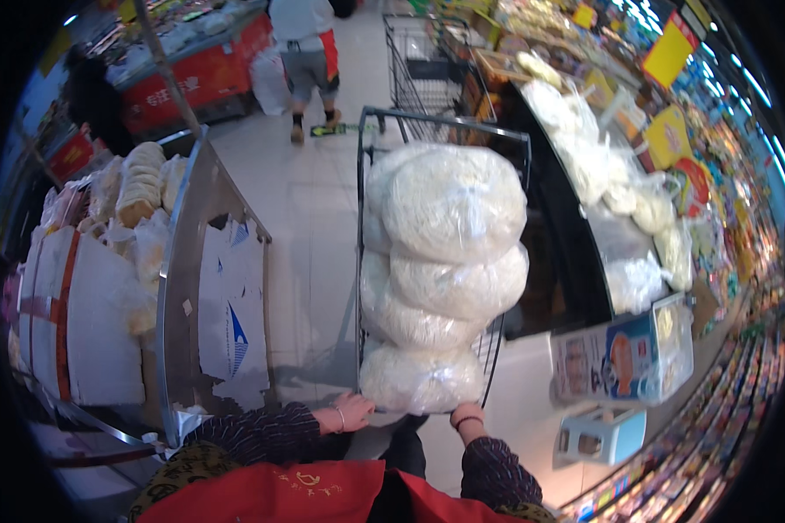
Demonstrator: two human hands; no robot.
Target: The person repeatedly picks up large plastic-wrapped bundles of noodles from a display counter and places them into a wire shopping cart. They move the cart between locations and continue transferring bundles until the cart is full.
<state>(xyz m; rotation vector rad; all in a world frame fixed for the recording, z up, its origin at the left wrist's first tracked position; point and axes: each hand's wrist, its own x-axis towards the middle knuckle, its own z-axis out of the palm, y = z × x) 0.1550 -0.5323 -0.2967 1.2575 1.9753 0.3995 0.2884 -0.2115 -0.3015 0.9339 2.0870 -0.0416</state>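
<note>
Large clear plastic bags of pale, noodle-like food [454, 202] lie stacked along a dark metal shopping cart [360, 274] in front of me. At the cart's near end, my left hand [355, 412] rests by the left corner, its fingers partly curled at the frame; its exact hold is unclear. My right hand [468, 413] is closed at the near right edge, by the lowest bag, on what looks like the cart's handle, mostly hidden by the hand and bag.
A metal-sided stand [183, 274] with bagged bread [140, 176] is close on the left. Bagged goods lie on a dark display counter [556, 216] at right, near a blue-white stool [602, 435]. Ahead are an empty wire cart [425, 78] and a walking person [306, 59].
</note>
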